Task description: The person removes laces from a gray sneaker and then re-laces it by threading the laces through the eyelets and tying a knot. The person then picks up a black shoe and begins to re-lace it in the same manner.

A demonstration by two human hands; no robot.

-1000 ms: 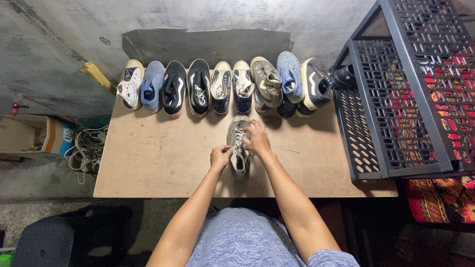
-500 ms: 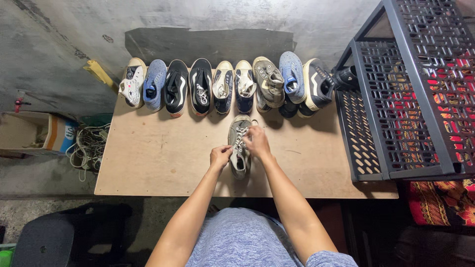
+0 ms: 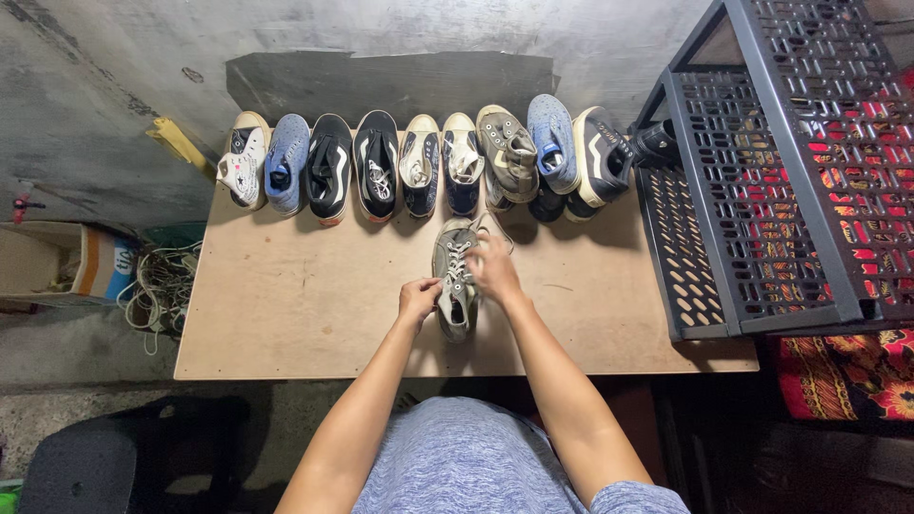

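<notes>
Hardly anything's moved vs. earlier: left hand [image 3: 417,298] pinches the grey sneaker [image 3: 454,277] at its side, steadying it mid-worktop [image 3: 286,305]; right hand [image 3: 492,269] closed on its laces [image 3: 461,259], w/ shoe row [image 3: 419,162] lined up behind.

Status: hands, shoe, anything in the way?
Left hand grips grey shoe side. Right hand on its laces. Shoe row behind, apart; nothing blocking.

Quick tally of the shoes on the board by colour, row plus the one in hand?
White: 1
Light blue: 2
Black: 4
Navy: 2
Grey-olive: 2, one in the row, one held by both hands
Total: 11
</notes>
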